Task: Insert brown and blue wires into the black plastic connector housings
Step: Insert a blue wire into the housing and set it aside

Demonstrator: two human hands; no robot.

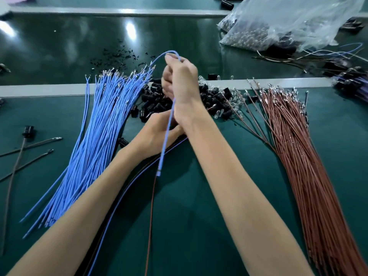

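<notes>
Fingers [171, 63] of the right hand [180, 80] are curled tight around a single blue wire [166, 134], pinching it near the top, where it arches over the knuckles; its long free end hangs straight down in front of the wrist, close above the green mat [199, 196]. Nearest the viewer, two bare forearms reach forward, and a thin brown wire [151, 206] and a darker blue wire [111, 212] trail between them toward the bottom edge. The left hand [151, 136] sits low, under the right wrist, which hides its fingers, so whether they grip anything cannot be told. Left of the arms, a thick bundle of blue wires [103, 124] lies fanned on the mat; on the right lies a matching bundle of brown wires [294, 148], both with their metal tips pointing away. Just behind the hands is a heap of black connector housings [157, 100], with small clear glass bulbs [237, 96] mixed in. Beyond it, a grey strip [49, 89] crosses the bench, and at far right lies a crumpled clear plastic bag [288, 22].
</notes>
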